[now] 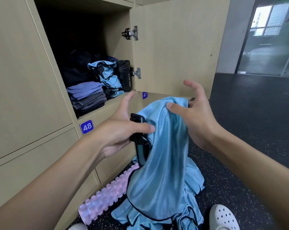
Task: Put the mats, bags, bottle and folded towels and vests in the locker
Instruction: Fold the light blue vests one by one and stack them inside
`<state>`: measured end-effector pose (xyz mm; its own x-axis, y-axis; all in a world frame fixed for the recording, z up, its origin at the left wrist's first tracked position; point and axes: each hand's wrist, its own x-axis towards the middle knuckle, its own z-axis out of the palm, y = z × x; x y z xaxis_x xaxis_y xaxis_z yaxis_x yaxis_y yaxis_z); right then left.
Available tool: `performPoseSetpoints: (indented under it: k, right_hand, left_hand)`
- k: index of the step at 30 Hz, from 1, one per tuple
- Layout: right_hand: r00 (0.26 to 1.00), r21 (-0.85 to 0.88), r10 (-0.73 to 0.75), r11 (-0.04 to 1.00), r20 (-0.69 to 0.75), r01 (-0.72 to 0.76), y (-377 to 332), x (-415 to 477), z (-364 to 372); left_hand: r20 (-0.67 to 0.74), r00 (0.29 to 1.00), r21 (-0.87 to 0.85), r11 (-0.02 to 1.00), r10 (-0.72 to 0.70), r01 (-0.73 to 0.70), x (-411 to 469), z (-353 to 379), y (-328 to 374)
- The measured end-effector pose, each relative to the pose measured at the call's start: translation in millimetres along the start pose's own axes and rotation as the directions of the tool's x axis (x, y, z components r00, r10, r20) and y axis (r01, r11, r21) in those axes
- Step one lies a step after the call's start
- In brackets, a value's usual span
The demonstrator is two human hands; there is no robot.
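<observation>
Left hand is gripping the black-trimmed edge of the blue vest and the right hand is pinching its top fold under the thumb, other fingers splayed, so it's hanging long-ways straight down over the heap of vests on the floor. The open locker is sitting just beyond, up and left, so the left hand's nearer I reckon; inside, folded vests are lying between the towels and the bottle.

Gym changing room: numbered lockers (speckled rubber floor).
</observation>
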<state>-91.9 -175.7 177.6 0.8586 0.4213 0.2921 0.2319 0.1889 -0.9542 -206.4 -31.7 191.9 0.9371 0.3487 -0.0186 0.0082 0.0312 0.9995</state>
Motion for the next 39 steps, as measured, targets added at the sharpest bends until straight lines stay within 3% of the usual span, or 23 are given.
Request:
performPoseSetpoints:
  k: [3, 7, 11, 16, 20, 24, 31, 34, 39]
  right_hand:
    - [0.999, -0.036, 0.031, 0.999, 0.035, -0.029, 0.4, 2.8, -4.8]
    - [0.947, -0.113, 0.115, 0.990, 0.299, -0.084, 1.4, 0.5, -9.1]
    - [0.989, -0.013, 0.057, 0.998, 0.133, -0.056, -1.1, 3.3, -8.0]
    - [0.999, 0.002, 0.027, 1.000, 0.034, -0.027, 1.1, 2.7, -3.9]
    - [1.000, -0.066, 0.025, 0.997, -0.015, -0.026, -2.3, 3.5, -6.4]
    - [1.000, -0.093, 0.017, 0.996, -0.001, -0.017, -4.8, 4.7, -12.1]
    - [0.996, -0.164, 0.031, 0.986, 0.078, -0.018, -6.4, 6.0, -14.1]
    - [0.994, -0.227, 0.032, 0.974, 0.107, -0.007, -6.3, 6.2, -15.3]
    - [0.986, -0.457, 0.013, 0.887, 0.166, 0.066, -4.6, 7.1, -17.8]
  left_hand:
    - [-0.107, 0.988, 0.000, 0.994, 0.108, -0.109, 3.1, 0.9, -1.1]
    - [-0.282, 0.946, -0.142, 0.969, 0.157, -0.203, 6.6, -2.5, -2.0]
    - [-0.390, 0.909, -0.220, 0.944, 0.147, -0.247, 10.6, -3.5, -2.5]
    - [-0.160, 0.983, -0.144, 0.983, 0.093, -0.117, 6.6, -6.7, -4.4]
    - [-0.189, 0.968, 0.102, 0.984, 0.163, -0.146, 4.5, -8.6, -0.9]
    - [-0.136, 0.935, 0.463, 0.855, 0.326, -0.231, 6.3, -17.9, 0.0]
    - [-0.089, 0.870, 0.759, 0.599, 0.485, -0.256, 10.5, -30.1, 2.9]
    - [-0.052, 0.868, 0.766, 0.578, 0.493, -0.282, 9.9, -33.0, 4.3]
    - [-0.011, 0.863, 0.612, 0.686, 0.506, -0.394, 4.5, -28.9, 4.5]
